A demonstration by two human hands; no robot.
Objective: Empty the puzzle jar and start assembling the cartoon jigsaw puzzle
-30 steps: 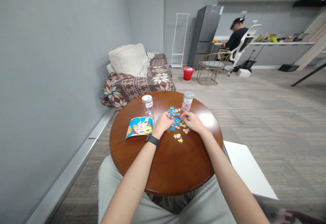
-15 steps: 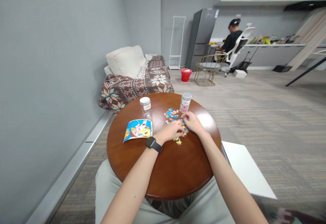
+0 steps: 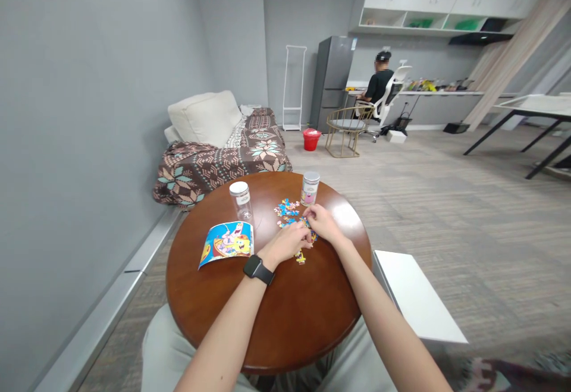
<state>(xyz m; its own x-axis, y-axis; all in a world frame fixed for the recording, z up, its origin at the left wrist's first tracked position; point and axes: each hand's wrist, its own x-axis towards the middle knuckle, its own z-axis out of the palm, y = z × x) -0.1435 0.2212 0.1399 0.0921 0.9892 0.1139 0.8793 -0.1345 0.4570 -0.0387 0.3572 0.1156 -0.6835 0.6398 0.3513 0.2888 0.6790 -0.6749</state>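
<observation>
Loose jigsaw puzzle pieces (image 3: 285, 207), mostly blue, pink and yellow, lie on the round brown table (image 3: 307, 320). My left hand (image 3: 289, 242), with a black watch at its wrist, reaches over the near part of the pile. Its fingers are bent slightly and apart, covering some pieces. At the pile's right side, my right hand (image 3: 325, 224) has thumb and forefinger together; anything between them is too small to make out. A few yellow joined-looking pieces (image 3: 300, 257) lie just below my left hand. Left of it is a curled cartoon picture sheet (image 3: 228, 241).
A clear lidded jar (image 3: 242, 201) stands behind the picture sheet. Another lidded jar (image 3: 309, 188) with a pink label picture stands behind my right hand. Beyond are a covered sofa (image 3: 223, 154), a red bucket (image 3: 311, 140) and a seated person (image 3: 379, 82).
My left hand has moved right and nearer to me, from the pile's left edge to over its near part. My right hand stays by the pile's right side. The camera view has turned right.
</observation>
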